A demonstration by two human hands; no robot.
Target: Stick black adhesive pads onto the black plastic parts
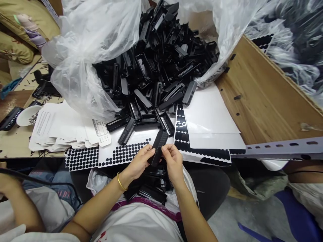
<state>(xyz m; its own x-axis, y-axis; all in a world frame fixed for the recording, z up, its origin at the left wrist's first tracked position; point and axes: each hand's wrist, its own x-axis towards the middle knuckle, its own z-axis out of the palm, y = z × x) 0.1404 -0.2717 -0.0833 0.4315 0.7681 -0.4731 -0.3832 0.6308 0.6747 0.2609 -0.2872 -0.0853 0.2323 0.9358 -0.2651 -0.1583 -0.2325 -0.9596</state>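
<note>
Between my two hands is a black oblong plastic part (158,148) with a textured face, tilted upright over the table's front edge. My left hand (138,161) pinches its left side between thumb and fingers. On the other side, the fingertips of my right hand (173,160) press together at the part's edge; anything small inside that pinch is hidden. Just beyond my hands lies a sheet of round black stickers (128,152). Similar black parts (151,193) rest in a bag on my lap.
A large heap of black parts (161,64) spills from a clear plastic bag (101,37). White cards (58,124) are stacked at left, near a white bowl (27,116). White sheets (212,117) lie at right beside a wooden panel (270,90). Another person's arm (20,198) is at lower left.
</note>
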